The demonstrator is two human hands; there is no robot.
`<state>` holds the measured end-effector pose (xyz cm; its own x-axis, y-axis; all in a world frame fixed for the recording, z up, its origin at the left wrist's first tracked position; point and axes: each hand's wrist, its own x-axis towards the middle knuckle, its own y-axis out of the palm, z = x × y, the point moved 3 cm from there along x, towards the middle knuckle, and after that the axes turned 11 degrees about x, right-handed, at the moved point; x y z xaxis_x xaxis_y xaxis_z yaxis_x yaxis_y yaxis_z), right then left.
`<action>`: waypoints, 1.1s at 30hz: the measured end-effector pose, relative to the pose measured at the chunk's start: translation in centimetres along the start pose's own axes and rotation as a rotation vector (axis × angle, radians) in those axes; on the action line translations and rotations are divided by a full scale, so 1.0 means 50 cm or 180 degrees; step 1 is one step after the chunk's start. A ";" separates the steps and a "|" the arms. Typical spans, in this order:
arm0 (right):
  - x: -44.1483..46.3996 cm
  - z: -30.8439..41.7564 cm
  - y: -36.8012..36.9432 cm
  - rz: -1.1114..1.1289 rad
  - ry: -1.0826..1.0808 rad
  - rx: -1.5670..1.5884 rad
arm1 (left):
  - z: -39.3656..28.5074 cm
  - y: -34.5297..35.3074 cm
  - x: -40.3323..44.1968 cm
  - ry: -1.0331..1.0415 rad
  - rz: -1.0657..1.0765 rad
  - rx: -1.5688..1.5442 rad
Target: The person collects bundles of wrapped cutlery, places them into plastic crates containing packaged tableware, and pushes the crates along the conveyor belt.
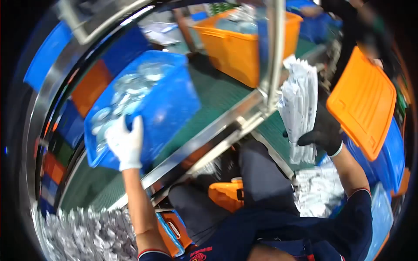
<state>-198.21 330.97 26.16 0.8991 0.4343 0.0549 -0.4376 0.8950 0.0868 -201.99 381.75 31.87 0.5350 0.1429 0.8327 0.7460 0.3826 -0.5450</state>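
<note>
My left hand point(125, 141), in a white glove, is at the near rim of a blue bin point(172, 102), fingers over the inside and thumb along the outer wall. The bin is tilted and holds many clear, shiny round pieces point(130, 89) that I cannot name exactly. In a dark glove, my right hand point(322, 132) grips the lower part of an upright bundle of long silver-white packets point(299, 104). Below that hand lies a pile of similar silver-white packets point(320, 189).
A green conveyor belt point(217, 93) runs behind a metal rail point(200, 145). An orange bin point(233, 50) stands on it. At right are an orange lid point(363, 104) and blue bins point(387, 152). Silver pieces point(89, 235) heap at lower left. Another person point(348, 26) is at upper right.
</note>
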 end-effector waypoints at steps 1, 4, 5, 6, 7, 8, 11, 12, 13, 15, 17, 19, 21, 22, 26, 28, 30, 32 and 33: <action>0.049 0.021 0.021 0.0162 -0.0596 -0.1159 | 0.004 0.006 -0.011 -0.0017 -0.0285 0.0182; 0.173 0.191 0.181 0.0542 -0.1964 -0.1263 | -0.024 -0.011 0.006 -0.0107 0.0162 0.0140; 0.228 0.224 0.224 0.0613 -0.2690 -0.1518 | -0.019 0.000 0.003 -0.0112 0.0036 0.0148; 0.258 0.271 0.280 0.0545 -0.2273 -0.1776 | -0.017 0.016 -0.002 -0.0097 -0.0066 0.0154; 0.310 0.304 0.332 0.0665 -0.2540 -0.2225 | -0.017 0.011 0.002 -0.0167 0.0110 0.0076; 0.358 0.320 0.385 0.0857 -0.1903 -0.1963 | -0.019 0.003 0.010 -0.0223 0.0296 -0.0008; 0.519 0.334 0.554 0.0107 -0.4034 -0.2906 | -0.013 0.018 0.017 -0.0126 0.0242 0.0096; 0.567 0.322 0.606 -0.0028 -0.4172 -0.3097 | -0.016 0.025 0.011 -0.0035 0.0123 0.0147; 0.647 0.290 0.642 0.0127 -0.4259 -0.2926 | -0.016 0.019 0.014 0.0073 0.0106 0.0096; 0.695 0.234 0.668 0.0222 -0.3730 -0.4196 | -0.009 0.042 0.003 0.0195 -0.0071 0.0453; 0.636 0.189 0.608 0.0389 -0.4064 -0.3826 | -0.020 0.021 0.017 0.0419 -0.0074 0.0282; 0.521 0.138 0.485 0.0491 -0.4057 -0.3621 | -0.028 0.019 0.027 0.0468 0.0287 0.0323; 0.410 0.042 0.295 0.0348 -0.3571 -0.3513 | -0.009 0.049 0.023 0.0615 0.0022 0.0973; 0.363 -0.025 0.179 0.0215 -0.3192 -0.3639 | 0.009 0.073 0.023 0.0635 -0.0094 0.0841; 0.091 -0.306 -0.352 -0.0370 0.0296 -0.4639 | 0.072 0.144 0.033 0.0581 0.0069 0.1085; -0.117 -0.417 -0.541 -0.0732 0.0890 -0.4236 | 0.076 0.147 0.045 0.0175 0.0641 0.0999; -0.277 -0.463 -0.615 -0.0918 0.1648 -0.4510 | 0.123 0.194 0.051 -0.0044 0.0736 0.1044; -0.432 -0.568 -0.721 -0.0972 0.2284 -0.4569 | 0.121 0.190 0.054 -0.0140 0.0878 0.1050; -0.469 -0.568 -0.724 -0.1386 0.2538 -0.4499 | 0.126 0.188 0.054 -0.0124 0.0844 0.0996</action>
<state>-203.16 291.30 -6.52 0.9167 -0.3099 -0.2523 -0.2168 0.1446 -0.9655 -196.02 391.50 29.60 0.6727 0.3060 0.6737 0.4245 0.5862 -0.6901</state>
